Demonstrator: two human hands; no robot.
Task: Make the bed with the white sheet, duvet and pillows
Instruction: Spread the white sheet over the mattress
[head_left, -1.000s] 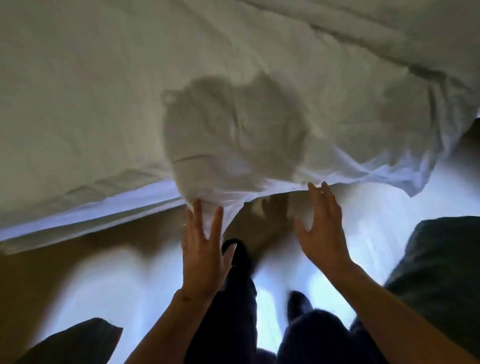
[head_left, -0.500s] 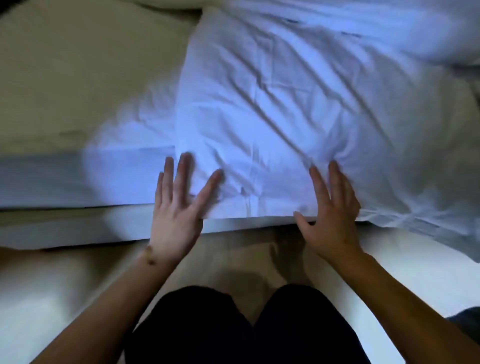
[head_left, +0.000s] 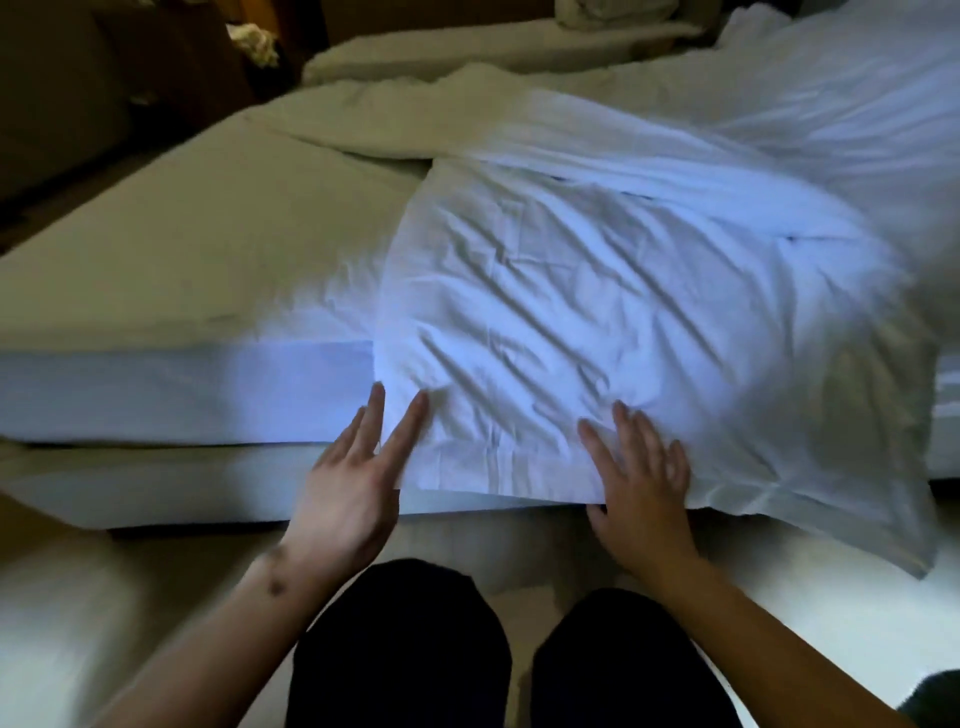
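Both forearms were bare to the lower edge of the frame, with no sleeves, watch or rings in view. The left hand (head_left: 349, 501) carried a dark mark at its wrist. The right hand (head_left: 641, 499) was unmarked. Black trousers (head_left: 400, 644) covered both legs at lower centre.

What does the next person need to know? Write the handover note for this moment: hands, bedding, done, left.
Left hand: open, fingers straight at the left edge of the pillow.
Right hand: open, flat on the pillow's near edge.
The pillow lies at the near side of the mattress, its edge overhanging.
Duvet: bunched across the far right of the bed.
Done: the mattress looks covered by the sheet.
Left: place the pillows, spread the duvet.
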